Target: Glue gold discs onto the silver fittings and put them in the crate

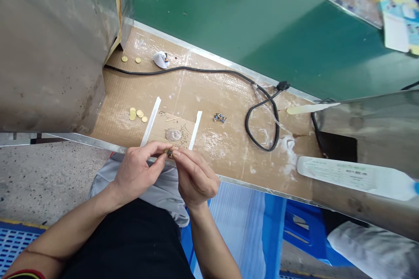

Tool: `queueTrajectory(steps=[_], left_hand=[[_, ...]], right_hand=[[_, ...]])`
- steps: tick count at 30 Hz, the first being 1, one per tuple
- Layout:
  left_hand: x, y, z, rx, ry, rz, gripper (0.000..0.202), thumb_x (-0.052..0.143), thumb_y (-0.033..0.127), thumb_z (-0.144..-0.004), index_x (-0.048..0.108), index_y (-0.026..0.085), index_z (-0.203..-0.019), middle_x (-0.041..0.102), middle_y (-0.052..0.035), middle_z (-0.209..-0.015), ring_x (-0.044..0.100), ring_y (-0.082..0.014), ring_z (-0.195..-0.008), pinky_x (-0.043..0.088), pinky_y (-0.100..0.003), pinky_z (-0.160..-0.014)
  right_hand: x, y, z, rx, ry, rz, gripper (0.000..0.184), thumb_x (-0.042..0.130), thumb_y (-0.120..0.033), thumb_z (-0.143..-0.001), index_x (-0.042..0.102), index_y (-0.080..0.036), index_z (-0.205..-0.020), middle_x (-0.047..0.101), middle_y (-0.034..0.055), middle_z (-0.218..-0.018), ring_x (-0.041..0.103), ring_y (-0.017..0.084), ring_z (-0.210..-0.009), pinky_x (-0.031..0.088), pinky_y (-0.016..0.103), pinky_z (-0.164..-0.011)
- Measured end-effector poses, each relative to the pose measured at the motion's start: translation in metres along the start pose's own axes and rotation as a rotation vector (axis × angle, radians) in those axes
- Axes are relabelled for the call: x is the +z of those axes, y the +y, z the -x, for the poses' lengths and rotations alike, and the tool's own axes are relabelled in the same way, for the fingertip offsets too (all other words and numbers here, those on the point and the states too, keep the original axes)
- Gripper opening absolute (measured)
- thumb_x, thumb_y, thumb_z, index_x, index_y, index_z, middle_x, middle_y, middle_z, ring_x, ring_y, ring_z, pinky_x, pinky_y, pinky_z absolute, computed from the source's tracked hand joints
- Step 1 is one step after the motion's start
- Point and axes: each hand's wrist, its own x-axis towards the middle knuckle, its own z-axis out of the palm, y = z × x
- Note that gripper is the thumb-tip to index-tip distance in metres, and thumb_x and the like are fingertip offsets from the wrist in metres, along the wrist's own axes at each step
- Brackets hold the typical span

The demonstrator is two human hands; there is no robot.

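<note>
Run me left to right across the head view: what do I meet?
Gold disc cluster → small held piece → right-hand white tape strip → blue-and-gold piece → black plug → white bottle.

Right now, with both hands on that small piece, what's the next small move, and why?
Probably shift the small piece slightly inward over the cardboard: the left hand and right hand pinch it close to the near table edge, where a slip might drop it off.
</note>
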Motion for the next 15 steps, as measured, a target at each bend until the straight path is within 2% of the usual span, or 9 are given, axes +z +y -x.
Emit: queueTrajectory(steps=[7,15], left_hand=[[0.004,0.001,-0.003,0.021,0.047,0.001,0.032,0.07,0.005,-0.098,0.087,0.025,-0.117,0.091,0.0015,-0.112,0.088,-0.0141,-0.096,0.067,-0.019,-0.088],[0.007,0.001,-0.003,0.031,0.069,-0.019,0.028,0.071,0.006,-0.097,0.088,0.024,-0.11,0.091,0.001,-0.105,0.089,-0.0168,-0.092,0.069,-0.023,-0.085]], right_hand=[[0.002,0.002,0.01,-0.044,0.018,0.009,0.058,0.078,0.002,-0.1,0.08,-0.032,-0.147,0.089,0.0066,-0.126,0.089,0.026,-0.105,0.078,0.041,-0.089],[0.0,0.001,0.015,-0.042,0.005,0.028,0.061,0.078,0.0,-0.1,0.078,-0.036,-0.149,0.087,0.0061,-0.13,0.088,0.026,-0.108,0.077,0.042,-0.09]])
